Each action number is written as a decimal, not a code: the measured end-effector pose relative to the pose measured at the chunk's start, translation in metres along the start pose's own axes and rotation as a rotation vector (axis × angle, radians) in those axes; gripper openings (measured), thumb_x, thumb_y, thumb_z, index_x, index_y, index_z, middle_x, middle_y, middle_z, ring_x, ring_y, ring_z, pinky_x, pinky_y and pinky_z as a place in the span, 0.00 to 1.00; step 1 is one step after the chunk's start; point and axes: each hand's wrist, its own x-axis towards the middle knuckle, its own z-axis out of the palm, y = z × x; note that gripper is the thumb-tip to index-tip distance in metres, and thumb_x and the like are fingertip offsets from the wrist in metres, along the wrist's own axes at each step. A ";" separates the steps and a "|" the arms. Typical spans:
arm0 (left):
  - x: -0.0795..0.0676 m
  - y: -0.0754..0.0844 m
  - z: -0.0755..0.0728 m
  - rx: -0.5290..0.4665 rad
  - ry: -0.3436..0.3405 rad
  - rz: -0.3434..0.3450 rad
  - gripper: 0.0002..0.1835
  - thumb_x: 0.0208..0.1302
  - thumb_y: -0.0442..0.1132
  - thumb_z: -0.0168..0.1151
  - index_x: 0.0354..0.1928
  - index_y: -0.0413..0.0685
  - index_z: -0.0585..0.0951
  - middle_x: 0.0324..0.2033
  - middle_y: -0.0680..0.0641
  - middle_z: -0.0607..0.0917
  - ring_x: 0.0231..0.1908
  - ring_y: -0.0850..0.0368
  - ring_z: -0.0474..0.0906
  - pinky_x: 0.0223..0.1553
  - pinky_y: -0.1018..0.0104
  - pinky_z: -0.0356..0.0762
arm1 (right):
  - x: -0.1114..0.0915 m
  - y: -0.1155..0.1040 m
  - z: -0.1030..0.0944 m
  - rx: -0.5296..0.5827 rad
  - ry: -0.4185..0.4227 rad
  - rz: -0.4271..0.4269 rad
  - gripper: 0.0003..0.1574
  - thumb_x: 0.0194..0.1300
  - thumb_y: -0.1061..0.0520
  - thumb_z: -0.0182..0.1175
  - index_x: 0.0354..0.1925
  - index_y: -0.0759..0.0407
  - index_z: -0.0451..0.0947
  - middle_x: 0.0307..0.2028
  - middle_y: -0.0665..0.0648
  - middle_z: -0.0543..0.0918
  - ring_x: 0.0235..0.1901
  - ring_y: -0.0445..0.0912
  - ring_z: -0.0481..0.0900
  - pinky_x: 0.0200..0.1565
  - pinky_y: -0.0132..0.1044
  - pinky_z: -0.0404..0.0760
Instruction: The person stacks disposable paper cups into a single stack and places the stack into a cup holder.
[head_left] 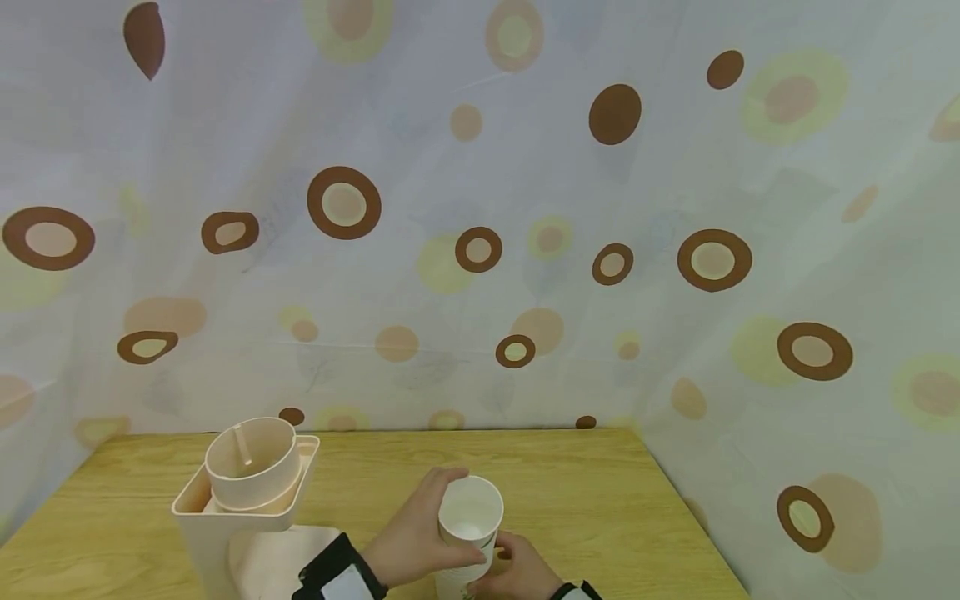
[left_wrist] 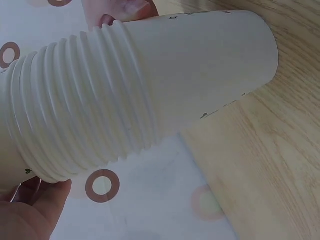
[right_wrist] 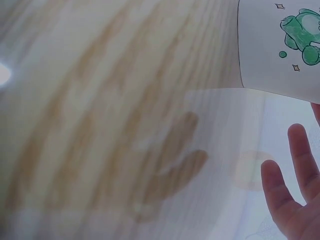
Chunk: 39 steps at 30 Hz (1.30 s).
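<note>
Both hands are at a stack of white paper cups (left_wrist: pixel 90 100), with several rims showing closely nested in the left wrist view. At its upper end, the top cup (head_left: pixel 471 510) stands well above the rims below it. My left hand (head_left: pixel 411 537) grips that top cup, thumb across its near side and fingers around its far rim. Lower down on the right, my right hand (head_left: pixel 525 573) holds the stack between thumb and fingers. In the right wrist view, the lowest cup (right_wrist: pixel 270 55) shows a green cartoon figure, and two fingers (right_wrist: pixel 277 192) extend beneath it.
Left of the hands stands a cream plastic stand (head_left: pixel 206 533) carrying a round, open-topped holder (head_left: pixel 258 492). The wooden table (head_left: pixel 585 517) runs back to a patterned sheet (head_left: pixel 420 292), which also hangs along the right edge.
</note>
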 end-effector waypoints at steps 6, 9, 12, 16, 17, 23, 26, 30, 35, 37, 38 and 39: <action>0.003 -0.002 0.000 0.004 -0.006 -0.024 0.41 0.49 0.52 0.71 0.61 0.42 0.64 0.56 0.42 0.70 0.51 0.46 0.73 0.45 0.58 0.77 | 0.000 -0.001 0.000 -0.010 0.008 0.004 0.31 0.51 0.53 0.70 0.54 0.57 0.75 0.53 0.60 0.79 0.51 0.43 0.71 0.46 0.51 0.67; 0.003 -0.004 -0.001 0.006 -0.027 -0.009 0.40 0.49 0.50 0.71 0.62 0.42 0.65 0.56 0.42 0.72 0.51 0.46 0.73 0.46 0.59 0.77 | 0.000 -0.002 -0.001 -0.017 0.015 0.005 0.32 0.51 0.53 0.70 0.54 0.57 0.75 0.53 0.60 0.79 0.50 0.41 0.71 0.45 0.51 0.67; 0.004 -0.006 -0.004 -0.005 -0.059 -0.007 0.40 0.51 0.50 0.70 0.63 0.43 0.65 0.57 0.43 0.72 0.52 0.46 0.73 0.47 0.59 0.76 | 0.000 -0.002 -0.001 -0.023 0.019 0.003 0.32 0.51 0.54 0.70 0.55 0.57 0.75 0.54 0.60 0.79 0.50 0.39 0.71 0.45 0.50 0.68; 0.004 -0.008 -0.003 -0.052 -0.093 -0.013 0.41 0.51 0.49 0.70 0.65 0.43 0.63 0.59 0.43 0.70 0.52 0.46 0.72 0.47 0.59 0.75 | 0.000 -0.002 -0.001 -0.018 0.020 -0.001 0.31 0.50 0.55 0.70 0.54 0.58 0.75 0.53 0.60 0.79 0.49 0.37 0.71 0.45 0.49 0.67; 0.004 -0.008 -0.001 -0.061 -0.090 -0.012 0.42 0.51 0.49 0.70 0.65 0.43 0.63 0.59 0.42 0.70 0.51 0.46 0.72 0.47 0.59 0.75 | 0.000 -0.002 -0.001 -0.013 0.020 0.000 0.31 0.50 0.56 0.70 0.54 0.58 0.75 0.53 0.60 0.79 0.48 0.36 0.70 0.45 0.48 0.67; 0.005 -0.009 0.005 -0.059 -0.051 -0.019 0.41 0.50 0.51 0.70 0.64 0.44 0.64 0.59 0.42 0.70 0.52 0.45 0.72 0.44 0.60 0.77 | 0.000 -0.001 0.000 -0.003 0.019 -0.004 0.30 0.50 0.56 0.70 0.53 0.58 0.76 0.52 0.60 0.80 0.47 0.35 0.70 0.44 0.46 0.65; 0.006 -0.010 0.003 -0.055 -0.071 -0.016 0.40 0.51 0.51 0.70 0.64 0.45 0.65 0.59 0.42 0.71 0.52 0.45 0.72 0.44 0.62 0.77 | -0.001 -0.001 0.000 -0.015 0.023 -0.011 0.30 0.50 0.56 0.70 0.53 0.58 0.76 0.52 0.60 0.80 0.47 0.35 0.71 0.44 0.47 0.66; 0.007 -0.010 0.000 -0.073 -0.099 -0.016 0.40 0.51 0.49 0.70 0.64 0.44 0.66 0.59 0.42 0.72 0.51 0.46 0.73 0.44 0.62 0.76 | -0.001 -0.002 0.000 -0.025 0.026 -0.011 0.30 0.50 0.55 0.70 0.53 0.58 0.76 0.52 0.60 0.80 0.48 0.35 0.71 0.44 0.47 0.65; 0.009 -0.011 -0.003 -0.099 -0.134 -0.035 0.40 0.51 0.47 0.70 0.65 0.44 0.65 0.60 0.40 0.71 0.52 0.45 0.73 0.43 0.62 0.77 | -0.001 -0.002 0.000 -0.025 0.034 0.000 0.30 0.50 0.55 0.70 0.53 0.58 0.76 0.52 0.59 0.80 0.47 0.35 0.71 0.44 0.46 0.65; 0.009 -0.011 -0.004 -0.106 -0.153 -0.047 0.40 0.52 0.47 0.70 0.65 0.44 0.64 0.61 0.39 0.70 0.53 0.45 0.72 0.43 0.62 0.77 | -0.001 -0.002 0.000 -0.024 0.034 0.007 0.30 0.50 0.55 0.70 0.53 0.58 0.76 0.51 0.58 0.80 0.46 0.37 0.71 0.44 0.46 0.65; 0.009 -0.011 -0.004 -0.111 -0.161 -0.050 0.40 0.52 0.46 0.70 0.65 0.43 0.64 0.61 0.39 0.70 0.53 0.44 0.72 0.43 0.62 0.77 | -0.001 -0.002 0.000 -0.026 0.036 0.010 0.30 0.50 0.54 0.70 0.52 0.58 0.76 0.51 0.58 0.80 0.46 0.37 0.71 0.44 0.46 0.65; 0.009 -0.011 -0.004 -0.110 -0.168 -0.054 0.40 0.52 0.47 0.70 0.66 0.43 0.64 0.61 0.40 0.70 0.53 0.44 0.72 0.44 0.62 0.77 | -0.001 -0.002 0.000 -0.027 0.036 0.015 0.30 0.50 0.54 0.70 0.52 0.57 0.76 0.51 0.58 0.80 0.46 0.37 0.71 0.44 0.46 0.65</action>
